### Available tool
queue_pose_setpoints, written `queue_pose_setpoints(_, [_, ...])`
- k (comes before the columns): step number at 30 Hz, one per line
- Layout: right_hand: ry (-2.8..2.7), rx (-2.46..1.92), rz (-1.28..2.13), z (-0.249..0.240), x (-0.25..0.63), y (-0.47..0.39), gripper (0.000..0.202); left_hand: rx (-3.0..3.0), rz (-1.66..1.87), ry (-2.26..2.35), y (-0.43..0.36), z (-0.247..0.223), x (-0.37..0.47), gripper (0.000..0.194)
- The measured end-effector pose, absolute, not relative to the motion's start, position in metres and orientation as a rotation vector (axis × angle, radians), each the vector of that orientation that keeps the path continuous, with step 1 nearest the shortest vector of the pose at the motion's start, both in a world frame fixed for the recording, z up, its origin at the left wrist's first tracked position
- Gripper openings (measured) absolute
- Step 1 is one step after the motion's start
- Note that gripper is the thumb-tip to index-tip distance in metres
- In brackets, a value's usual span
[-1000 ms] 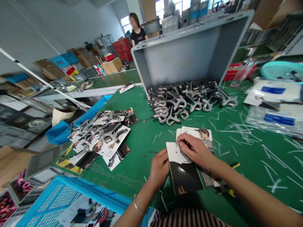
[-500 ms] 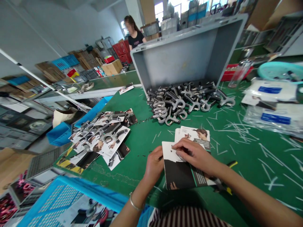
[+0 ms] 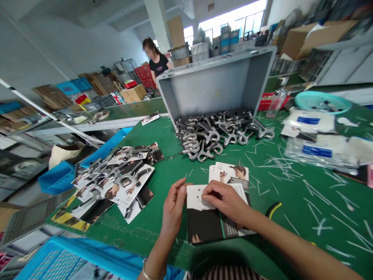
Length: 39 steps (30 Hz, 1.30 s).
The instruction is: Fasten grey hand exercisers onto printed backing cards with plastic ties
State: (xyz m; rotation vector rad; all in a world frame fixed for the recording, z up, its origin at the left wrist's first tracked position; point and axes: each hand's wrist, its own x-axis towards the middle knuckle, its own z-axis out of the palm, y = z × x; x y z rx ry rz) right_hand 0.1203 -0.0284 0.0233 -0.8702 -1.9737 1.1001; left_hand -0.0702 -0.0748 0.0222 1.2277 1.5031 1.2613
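Note:
In front of me on the green table lies a printed card [image 3: 204, 225], white at the top and black below, with small holes in its white part. My right hand [image 3: 230, 202] rests over the card, thumb and forefinger pinched beside the holes; what they hold, if anything, is too small to make out. My left hand [image 3: 174, 206] stands at the card's left edge with its fingers stretched upward. More printed cards [image 3: 233, 171] are stacked just behind. A yellow-and-black tool handle [image 3: 274, 210] shows to the right of my right forearm.
A grey crate [image 3: 212, 85] lies tipped on its side, grey-and-black handled pieces [image 3: 210, 134] heaped at its mouth. To the left are cards with such pieces [image 3: 122, 179]. White strips [image 3: 279, 165], plastic bags [image 3: 314, 149] and a turquoise basin [image 3: 323, 102] occupy the right. A person [image 3: 159, 64] stands beyond.
My left hand's fingers have straightened and its thumb has come off the card's edge. The right hand stays pinched near the holes. The whole view has shifted a little.

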Motion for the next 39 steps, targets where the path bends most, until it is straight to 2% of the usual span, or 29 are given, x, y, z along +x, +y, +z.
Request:
queue_pose_setpoints(4, [-1.959, -0.93, 1.168, 0.015, 0.134, -0.038, 0.012, 1.305, 0.867, 1.299, -0.059, 0.012, -0.068, 0.039])
queue_pose_setpoints(7, [-2.009, -0.922, 1.16, 0.016, 0.165, -0.036, 0.014, 1.114, 0.897, 1.211, -0.057, 0.008, -0.061, 0.037])
queue_pose_setpoints(9, [-1.95, -1.005, 1.042, 0.016, 0.193, -0.021, 0.017, 0.963, 1.129, 1.279, -0.06, 0.008, -0.057, 0.039])
queue_pose_setpoints(11, [-1.869, -1.181, 0.785, 0.01, 0.218, 0.01, 0.023, 0.872, 1.288, 1.306, -0.063, 0.004, -0.053, 0.045])
queue_pose_setpoints(13, [-1.989, -1.349, 0.455, -0.001, 0.233, 0.052, 0.026, 0.874, 1.182, 1.277, -0.065, -0.007, -0.048, 0.054])
queue_pose_setpoints(15, [-2.34, -1.433, 0.196, -0.015, 0.233, 0.098, 0.03, 0.916, 0.94, 1.234, -0.069, -0.022, -0.042, 0.061])
queue_pose_setpoints(19, [-2.541, -1.445, 0.122, -0.037, 0.201, 0.169, 0.036, 0.961, 0.802, 1.282, -0.08, -0.044, -0.031, 0.065])
queue_pose_setpoints(25, [-2.685, -1.399, 0.116, -0.046, 0.179, 0.204, 0.025, 1.11, 0.66, 1.387, -0.091, -0.035, -0.023, 0.066])
queue_pose_setpoints(31, [-2.725, -1.289, 0.126, -0.022, 0.244, 0.175, 0.013, 1.109, 0.705, 1.304, -0.088, -0.018, -0.059, 0.068])
queue_pose_setpoints(36, [-2.428, -1.288, 0.244, 0.033, 0.289, 0.113, 0.025, 1.254, 1.046, 1.56, -0.078, 0.016, -0.085, 0.044])
queue_pose_setpoints(39, [-2.132, -1.387, 0.405, 0.071, 0.278, 0.074, 0.039, 1.696, 1.043, 1.487, -0.064, 0.039, -0.067, 0.043])
